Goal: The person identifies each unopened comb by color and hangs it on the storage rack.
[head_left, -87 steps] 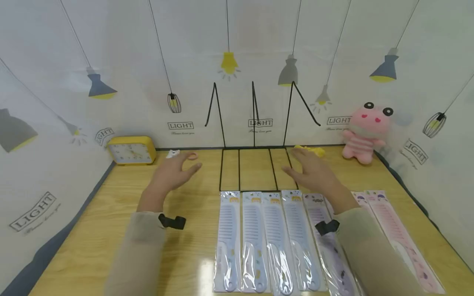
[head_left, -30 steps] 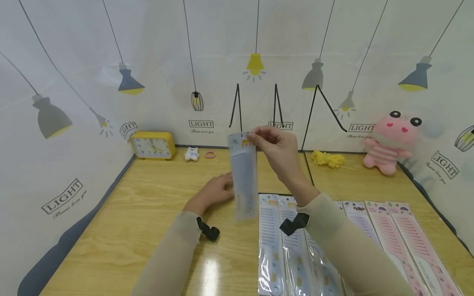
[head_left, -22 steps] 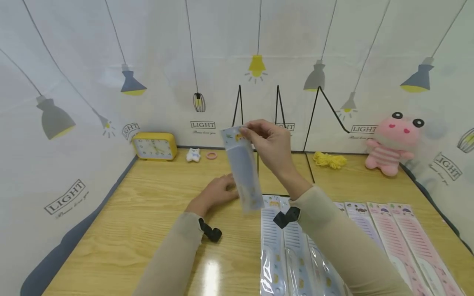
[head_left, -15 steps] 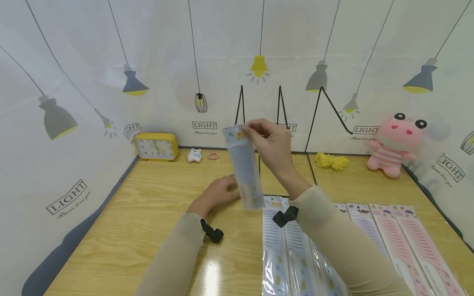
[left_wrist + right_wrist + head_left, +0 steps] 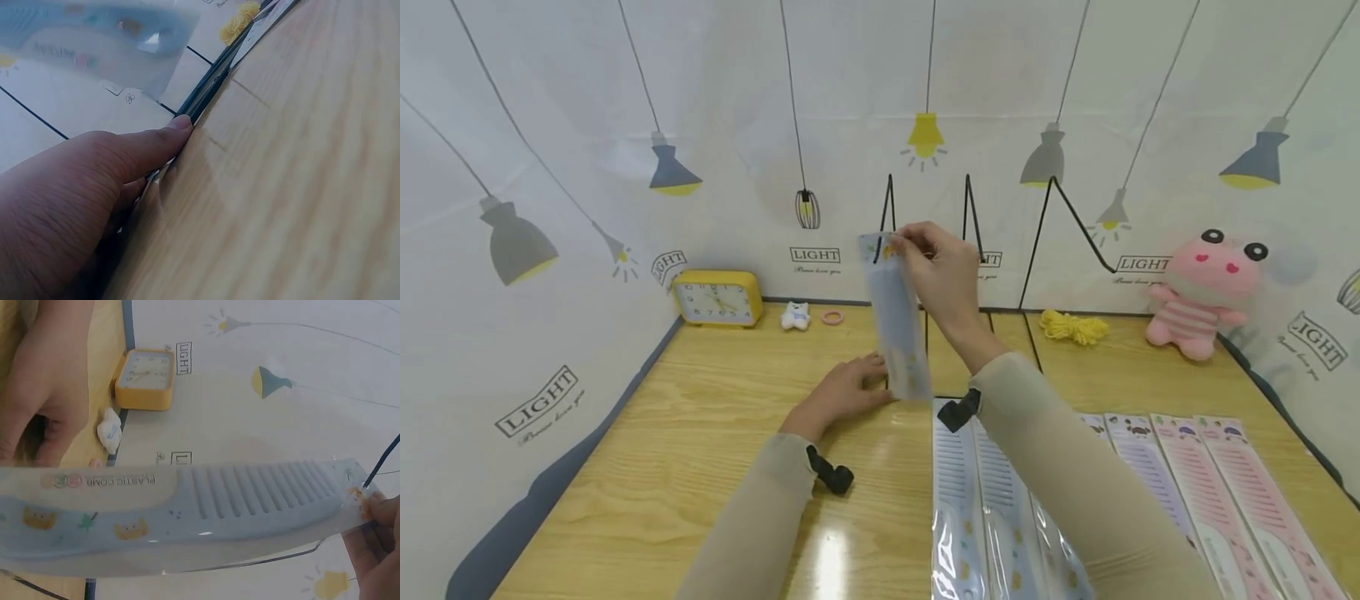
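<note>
My right hand (image 5: 946, 279) pinches a light blue plastic comb (image 5: 897, 321) in a clear sleeve by its top corner, so the comb hangs down slightly tilted. In the right wrist view, the packaged comb (image 5: 262, 494) stretches across, with the tip of a black hook (image 5: 375, 469) meeting its printed header. This is the leftmost hook of a black wire rack (image 5: 212, 87) standing against the backdrop. Low on the table, my left hand (image 5: 838, 392) holds the front left part of the rack's base. Its thumb (image 5: 153, 147) lies along the dark rod, and its other fingers are mostly hidden.
Packaged blue combs (image 5: 955, 500), purple combs (image 5: 1142, 450) and pink combs (image 5: 1262, 492) lie in a row at front right, partly under my right sleeve. Along the back stand a yellow clock (image 5: 718, 298), a white bear figure (image 5: 795, 316), a pink ring (image 5: 832, 317), yellow string (image 5: 1073, 327) and a pink plush toy (image 5: 1198, 296).
Both hands were over the table; the right one then took a blue comb from the row. It has since raised the comb to the left hook, while my left hand went to the rack's base.
</note>
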Available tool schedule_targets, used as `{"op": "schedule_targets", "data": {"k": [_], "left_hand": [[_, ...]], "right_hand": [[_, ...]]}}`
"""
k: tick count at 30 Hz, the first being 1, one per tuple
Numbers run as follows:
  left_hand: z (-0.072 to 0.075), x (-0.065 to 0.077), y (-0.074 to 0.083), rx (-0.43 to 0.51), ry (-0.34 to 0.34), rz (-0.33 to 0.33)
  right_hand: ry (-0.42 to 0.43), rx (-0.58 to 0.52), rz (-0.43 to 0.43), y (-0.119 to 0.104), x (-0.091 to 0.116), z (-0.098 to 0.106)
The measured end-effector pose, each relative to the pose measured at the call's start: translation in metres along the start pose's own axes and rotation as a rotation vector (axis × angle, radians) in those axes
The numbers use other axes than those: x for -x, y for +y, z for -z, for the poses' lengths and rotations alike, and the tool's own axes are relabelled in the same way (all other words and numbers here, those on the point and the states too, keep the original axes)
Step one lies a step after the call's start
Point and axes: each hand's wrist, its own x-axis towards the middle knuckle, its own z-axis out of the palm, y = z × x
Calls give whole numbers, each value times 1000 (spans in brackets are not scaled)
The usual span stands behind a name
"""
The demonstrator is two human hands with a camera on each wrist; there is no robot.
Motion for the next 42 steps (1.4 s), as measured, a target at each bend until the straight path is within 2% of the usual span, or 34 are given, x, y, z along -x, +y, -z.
{"op": "schedule_targets", "data": {"k": [5, 11, 19, 23, 27, 30, 34, 42], "left_hand": [[-2, 1, 0, 28, -6, 6], [-4, 0, 0, 19, -9, -7], [-4, -1, 5, 18, -8, -7], [-3, -2, 6, 12, -7, -7], [-3, -2, 4, 5, -6, -14], [-2, -2, 2, 2, -2, -11], [-1, 0, 2, 11, -5, -6], [-1, 2, 5, 37, -12, 4]], "right_hand": [[50, 70, -10, 15, -20, -12], [60, 112, -61, 30, -40, -20], [13, 128, -133, 38, -46, -15], [-37, 107, -183, 45, -35, -7], [-142, 51, -296, 52, -17, 5], [-218, 87, -349, 56, -3, 14], [-283, 172, -346, 62, 17, 29], [-403, 133, -411, 63, 65, 63]]}}
